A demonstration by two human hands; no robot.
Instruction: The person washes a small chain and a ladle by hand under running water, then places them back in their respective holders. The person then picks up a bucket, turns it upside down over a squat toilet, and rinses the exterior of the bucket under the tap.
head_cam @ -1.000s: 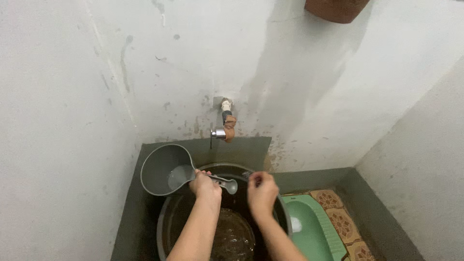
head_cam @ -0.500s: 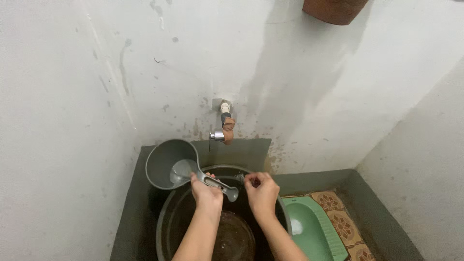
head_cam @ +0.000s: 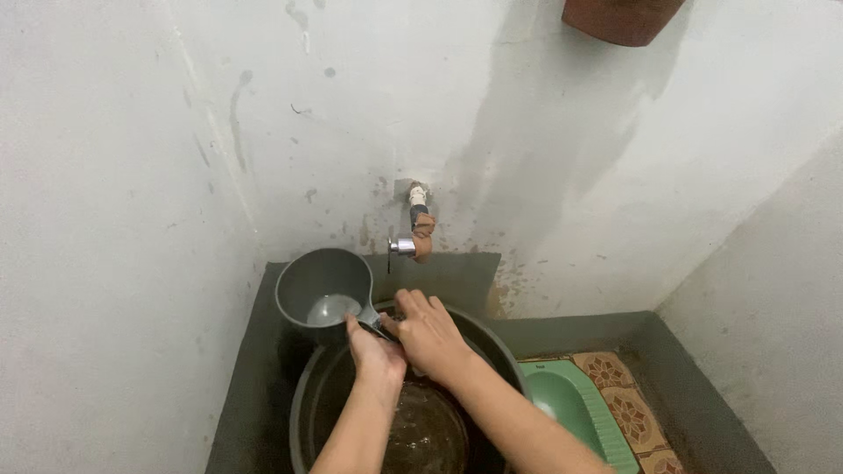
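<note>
Head view looks down on a grey plastic dipper [head_cam: 323,297] held level above the far left rim of a big dark bucket [head_cam: 303,412], a little water lying in the bottom of its bowl. The left hand [head_cam: 376,353] is clamped round the dipper's handle just behind the bowl. The right hand [head_cam: 425,332] lies across it from the right, fingers spread loosely over the left hand's knuckles and touching the handle; whether it truly grips anything cannot be told. A second ago the dipper was tipped up on its side with its mouth facing the camera, and the right hand was apart from it, pinched shut over the bucket; now the bowl sits upright and the two hands are together on the handle, which reads as the dipper being steadied rather than poured. Water shows in the bucket below the forearms. On the stained white wall [head_cam: 544,132] behind, a small metal tap [head_cam: 413,235] with a wrapped joint stands just above the dipper. To the right, a green squat toilet [head_cam: 571,404] is set in patterned floor tiles [head_cam: 625,395].
</note>
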